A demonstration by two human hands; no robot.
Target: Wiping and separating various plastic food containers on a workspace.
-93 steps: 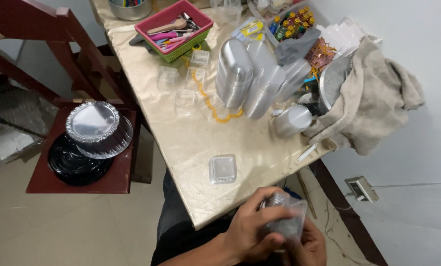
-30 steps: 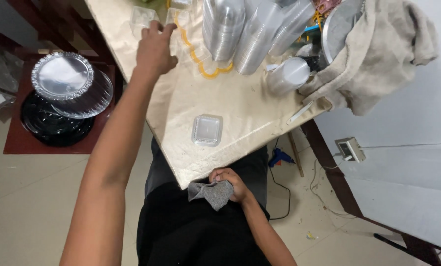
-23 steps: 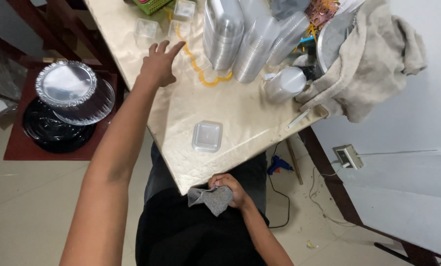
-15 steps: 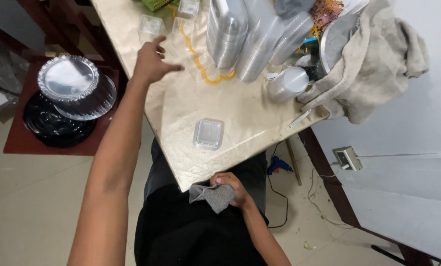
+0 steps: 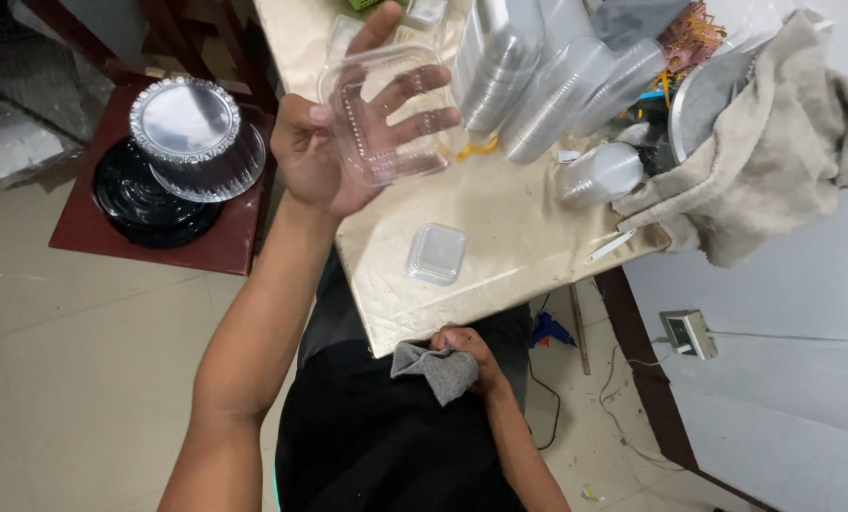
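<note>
My left hand (image 5: pixel 324 152) is raised over the near left part of the table and holds a clear plastic hinged container (image 5: pixel 388 112), fingers spread behind its see-through wall. My right hand (image 5: pixel 469 353) rests low against my lap, just under the table's front edge, closed on a grey cloth (image 5: pixel 440 368). A small closed clear plastic box (image 5: pixel 436 253) lies on the beige table (image 5: pixel 528 246) between the two hands.
Stacks of clear plastic containers (image 5: pixel 528 76) and a clear cup (image 5: pixel 599 173) stand at the back of the table beside a beige cloth heap (image 5: pixel 775 161). A low dark red stool (image 5: pixel 210 237) at left carries a silver-rimmed lid (image 5: pixel 185 118) over a black tray (image 5: pixel 149 204).
My left arm, stretched far over the table before, has drawn back toward me with a clear container in its grip. The right hand with the cloth has stayed put.
</note>
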